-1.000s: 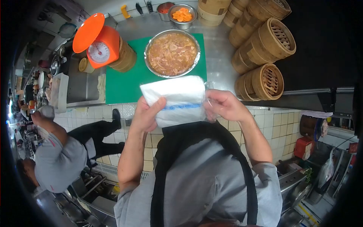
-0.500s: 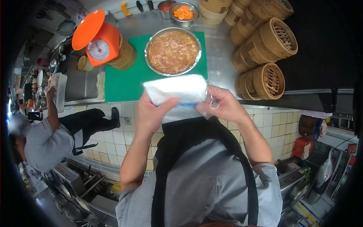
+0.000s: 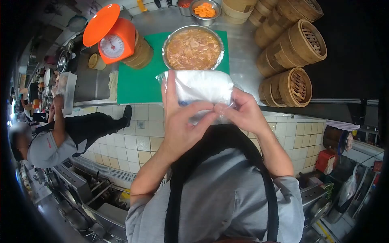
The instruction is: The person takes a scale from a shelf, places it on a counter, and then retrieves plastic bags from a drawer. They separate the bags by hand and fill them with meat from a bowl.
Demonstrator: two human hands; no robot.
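A pack of thin white plastic bags in a clear wrapper is held in front of my apron, just short of the steel bowl. My left hand supports its left side with one finger raised along the edge, while the thumb and another finger pinch the near edge of the wrapper. Gripping the near right corner, my right hand has its thumb and fingers closed on the clear film. Fingertips of the two hands almost meet there. Beyond the pack, a bowl of sliced raw meat in liquid stands on a green cutting board.
An orange dial scale rests on a bamboo steamer at the left. Stacked steamers line the right side. Carrot slices fill a small bowl at the back. At far left, another person handles a clear plastic container.
My left hand has shifted from holding the pack's side to pinching the wrapper's near edge beside my right hand. The pack has turned slightly and moved right in view.
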